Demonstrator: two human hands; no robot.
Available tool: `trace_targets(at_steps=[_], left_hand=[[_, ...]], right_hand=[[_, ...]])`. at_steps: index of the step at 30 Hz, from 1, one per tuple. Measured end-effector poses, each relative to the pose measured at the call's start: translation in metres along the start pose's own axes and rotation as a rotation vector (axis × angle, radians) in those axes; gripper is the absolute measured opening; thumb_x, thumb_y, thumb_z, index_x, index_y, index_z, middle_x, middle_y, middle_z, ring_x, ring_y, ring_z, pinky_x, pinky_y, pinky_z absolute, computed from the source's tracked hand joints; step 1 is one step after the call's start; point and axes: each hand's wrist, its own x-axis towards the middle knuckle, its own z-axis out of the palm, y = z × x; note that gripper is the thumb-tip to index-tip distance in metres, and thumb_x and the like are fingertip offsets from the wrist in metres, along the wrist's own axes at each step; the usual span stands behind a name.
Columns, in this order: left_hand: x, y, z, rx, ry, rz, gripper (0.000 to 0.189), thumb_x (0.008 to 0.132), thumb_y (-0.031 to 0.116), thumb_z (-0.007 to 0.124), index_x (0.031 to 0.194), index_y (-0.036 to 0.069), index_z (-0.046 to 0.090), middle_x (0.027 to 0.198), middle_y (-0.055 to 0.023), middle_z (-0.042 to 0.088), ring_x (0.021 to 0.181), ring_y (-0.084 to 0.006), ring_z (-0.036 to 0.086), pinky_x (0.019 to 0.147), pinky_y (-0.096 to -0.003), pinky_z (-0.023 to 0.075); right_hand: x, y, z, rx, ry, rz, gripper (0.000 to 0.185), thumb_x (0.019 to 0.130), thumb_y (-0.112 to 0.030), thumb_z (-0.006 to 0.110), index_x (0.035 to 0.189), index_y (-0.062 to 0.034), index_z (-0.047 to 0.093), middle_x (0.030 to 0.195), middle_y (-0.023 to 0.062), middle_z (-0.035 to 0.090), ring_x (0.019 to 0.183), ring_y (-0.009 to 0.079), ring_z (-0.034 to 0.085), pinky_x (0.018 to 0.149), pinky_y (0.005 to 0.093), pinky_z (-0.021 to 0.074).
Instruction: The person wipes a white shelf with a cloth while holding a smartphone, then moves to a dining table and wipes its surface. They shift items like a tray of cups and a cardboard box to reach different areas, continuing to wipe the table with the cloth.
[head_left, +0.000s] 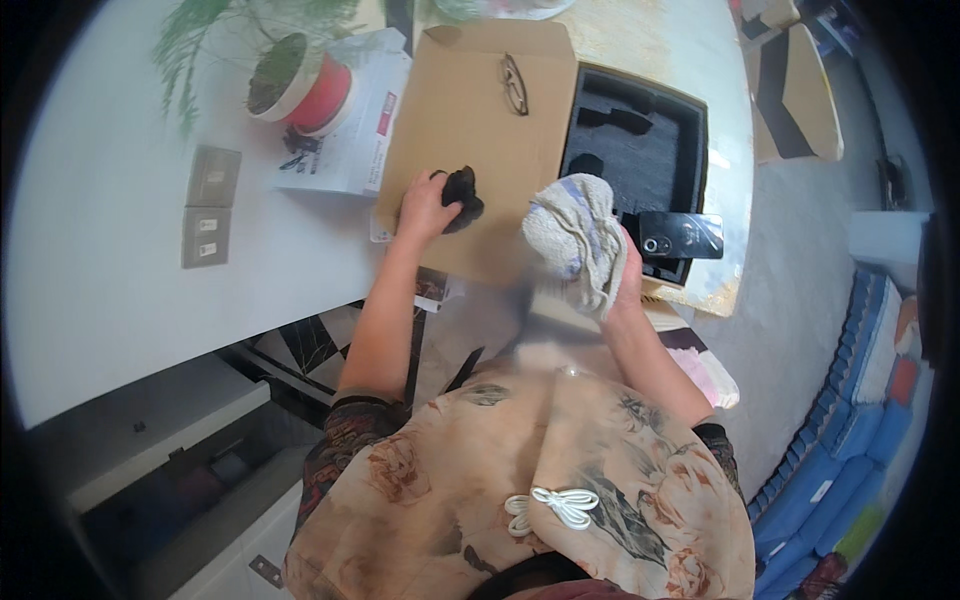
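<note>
My left hand (427, 204) rests over the opened cardboard flap (480, 142) of a box, its fingers around a crumpled black item (463, 199), possibly cloth. In my right hand (628, 281) is a bunched white towel (574, 225) with blue-purple stripes, raised in front of the box. Behind the towel lies the black foam-lined box (645, 172), partly hidden by it. Cut-outs show in the foam. A dark smartphone (681, 235) lies across the box's near right corner, camera side up. Dark-framed eyeglasses (515, 84) sit on the far part of the flap.
To the left, a plant in a red and white pot (319, 94) stands on a white printed box (356, 146). Wall switch plates (212, 176) are farther left. The table (731, 187) extends past the box's right side. A blue sofa (832, 442) is at far right.
</note>
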Motion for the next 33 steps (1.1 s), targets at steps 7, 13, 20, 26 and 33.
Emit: trace_targets(at_steps=[7, 13, 20, 26, 33], left_hand=[[-0.009, 0.027, -0.027, -0.081, 0.143, 0.001, 0.036, 0.07, 0.021, 0.072, 0.101, 0.006, 0.062, 0.092, -0.0146, 0.063, 0.092, -0.0348, 0.059, 0.08, -0.0438, 0.0474], [-0.032, 0.033, -0.121, -0.135, 0.543, 0.162, 0.041, 0.068, 0.012, 0.072, 0.108, 0.003, 0.062, 0.094, -0.0156, 0.063, 0.088, -0.0307, 0.061, 0.079, -0.0379, 0.049], [0.003, -0.026, -0.195, 0.19, 0.213, 0.008, 0.04, 0.073, 0.015, 0.07, 0.111, 0.005, 0.063, 0.104, -0.0127, 0.064, 0.098, -0.0341, 0.059, 0.083, -0.0405, 0.0477], [0.01, -0.035, -0.183, 0.192, 0.452, 0.163, 0.038, 0.078, 0.008, 0.063, 0.116, 0.006, 0.061, 0.114, -0.0114, 0.06, 0.105, -0.0326, 0.056, 0.086, -0.0415, 0.0466], [0.033, 0.029, -0.086, -0.083, 0.554, 0.234, 0.031, 0.08, 0.008, 0.061, 0.111, 0.011, 0.064, 0.104, -0.0116, 0.061, 0.093, -0.0272, 0.057, 0.083, -0.0375, 0.0466]], right_hand=[[0.002, 0.0, -0.003, -0.061, -0.004, -0.056, 0.043, 0.098, -0.029, 0.039, 0.126, 0.0007, 0.052, 0.119, 0.016, 0.062, 0.109, 0.0291, 0.06, 0.096, 0.04, 0.0481], [0.001, 0.0, -0.003, 0.037, -0.152, 0.043, 0.046, 0.098, -0.031, 0.036, 0.129, 0.0006, 0.049, 0.122, 0.0171, 0.06, 0.113, 0.0318, 0.058, 0.099, 0.043, 0.0461], [0.001, 0.001, -0.002, 0.027, -0.114, 0.074, 0.046, 0.098, -0.031, 0.036, 0.129, 0.0004, 0.049, 0.122, 0.0168, 0.06, 0.11, 0.0308, 0.059, 0.096, 0.0421, 0.0477], [0.001, 0.002, 0.002, 0.033, -0.084, 0.058, 0.044, 0.098, -0.029, 0.039, 0.128, 0.0006, 0.05, 0.122, 0.0165, 0.06, 0.11, 0.0304, 0.059, 0.096, 0.0416, 0.0478], [0.001, 0.003, -0.003, 0.042, -0.005, 0.139, 0.041, 0.097, -0.032, 0.043, 0.122, -0.0018, 0.056, 0.115, 0.0132, 0.064, 0.102, 0.0262, 0.063, 0.088, 0.0389, 0.0526]])
